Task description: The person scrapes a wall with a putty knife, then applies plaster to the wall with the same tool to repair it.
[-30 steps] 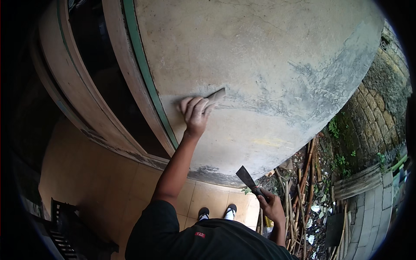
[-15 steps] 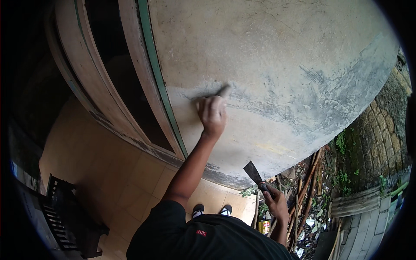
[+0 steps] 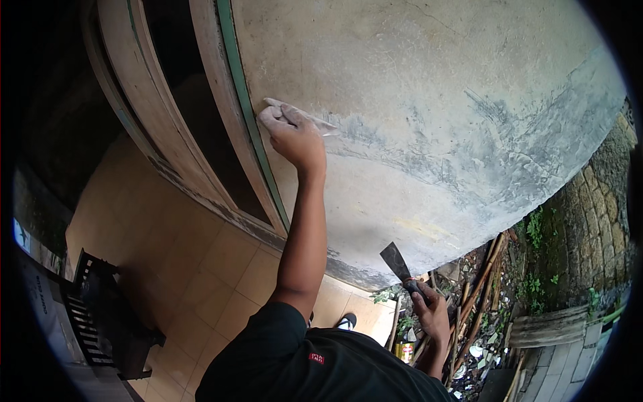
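My left hand [image 3: 295, 137] is raised to the plastered wall [image 3: 402, 80], just right of the green strip of the frame. Its dusty fingers are closed on a thin pale sheet [image 3: 323, 126], which lies against the wall; it looks like sandpaper, but the kind is not certain. Lower down on the right, my right hand [image 3: 434, 315] grips the dark handle of a paint scraper [image 3: 396, 261]. The scraper's flat grey blade points up and to the left, seemingly apart from the wall. Grey rough patches and scratches run across the wall beside my left hand.
A wooden frame with a green strip [image 3: 236, 74] borders the wall on the left. Below is a tan tiled floor [image 3: 194, 268] with a dark slatted bench [image 3: 110, 315]. To the right lie bamboo poles [image 3: 479, 295], rubble, a yellow can [image 3: 404, 352] and a stone wall [image 3: 589, 221].
My left hand has moved up and left along the wall, close to the green strip, and the pale sheet shows more clearly. My right hand still holds the scraper, nearly in place.
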A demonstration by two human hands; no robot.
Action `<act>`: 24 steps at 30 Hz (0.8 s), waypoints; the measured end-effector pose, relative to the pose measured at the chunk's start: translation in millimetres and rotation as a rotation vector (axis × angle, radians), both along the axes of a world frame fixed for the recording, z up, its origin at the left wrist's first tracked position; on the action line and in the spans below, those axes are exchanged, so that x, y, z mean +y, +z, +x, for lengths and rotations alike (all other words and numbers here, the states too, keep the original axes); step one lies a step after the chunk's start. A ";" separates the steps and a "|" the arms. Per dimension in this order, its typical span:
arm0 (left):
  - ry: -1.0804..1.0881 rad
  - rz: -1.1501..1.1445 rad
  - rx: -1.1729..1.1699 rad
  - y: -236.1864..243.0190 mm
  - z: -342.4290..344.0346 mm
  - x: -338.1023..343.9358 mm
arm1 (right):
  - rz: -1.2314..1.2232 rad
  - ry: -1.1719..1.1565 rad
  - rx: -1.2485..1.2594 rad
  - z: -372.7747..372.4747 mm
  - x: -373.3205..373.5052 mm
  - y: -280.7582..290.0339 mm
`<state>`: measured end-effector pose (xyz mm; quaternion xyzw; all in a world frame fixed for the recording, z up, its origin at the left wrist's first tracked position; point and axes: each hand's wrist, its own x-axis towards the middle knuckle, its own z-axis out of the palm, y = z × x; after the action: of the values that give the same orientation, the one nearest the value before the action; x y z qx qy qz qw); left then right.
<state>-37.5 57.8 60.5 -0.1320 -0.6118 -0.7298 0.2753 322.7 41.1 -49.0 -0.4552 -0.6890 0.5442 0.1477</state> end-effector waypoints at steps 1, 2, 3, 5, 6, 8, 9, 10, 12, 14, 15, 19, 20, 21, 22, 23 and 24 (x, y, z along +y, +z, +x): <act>-0.034 0.035 -0.017 2.3 3.0 4.5 | -0.034 -0.027 -0.018 -0.8 2.7 2.3; -0.100 0.006 0.034 -5.0 31.0 13.9 | -0.056 -0.010 -0.025 3.3 5.8 -4.7; -0.114 -0.064 0.144 -25.0 55.0 28.8 | -0.053 -0.008 -0.023 4.0 7.9 -14.4; -0.102 -0.167 0.196 -35.0 62.6 33.3 | -0.039 -0.026 0.044 11.7 15.6 -28.5; -0.050 -0.120 0.140 -24.9 50.6 30.1 | 0.062 0.022 -0.015 12.0 18.8 -24.4; 0.087 -0.020 0.040 3.7 5.6 13.5 | 0.052 0.016 0.004 19.2 23.3 -24.1; 0.102 -0.028 0.040 2.3 -4.8 8.5 | -0.028 0.009 0.040 14.1 17.6 -7.0; 0.126 0.016 0.012 -0.9 -13.6 10.1 | 0.023 0.011 0.021 12.4 18.2 -5.3; 0.008 0.023 -0.083 -7.5 8.1 16.9 | 0.048 0.028 -0.029 13.8 19.4 -6.1; 0.022 -0.094 0.279 -42.5 58.7 41.1 | 0.032 0.042 -0.016 10.4 27.5 -18.9; 0.013 -0.149 0.326 -47.5 76.9 43.1 | 0.051 0.060 -0.016 11.3 30.1 -23.8; 0.100 -0.149 0.084 -20.2 10.0 17.9 | 0.019 0.095 0.047 12.1 27.7 -18.0; 0.137 -0.128 -0.034 -15.4 -7.4 8.2 | -0.013 0.083 -0.014 7.0 22.8 -5.0; 0.162 -0.103 -0.152 -13.4 -14.8 4.5 | -0.011 0.086 -0.013 7.2 21.4 -8.1; 0.134 -0.041 -0.100 -12.5 -3.1 10.5 | -0.019 0.086 -0.002 6.7 23.0 -14.0; 0.065 -0.058 0.021 -20.0 22.3 21.0 | -0.027 0.085 0.008 5.9 24.4 -19.8; 0.003 -0.079 0.144 -30.2 53.4 31.0 | -0.038 0.089 -0.039 3.4 25.0 -24.7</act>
<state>15.9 88.8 30.2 -0.1942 -0.6187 -0.6934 0.3143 326.1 66.1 -73.7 -0.4375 -0.7010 0.5541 0.1012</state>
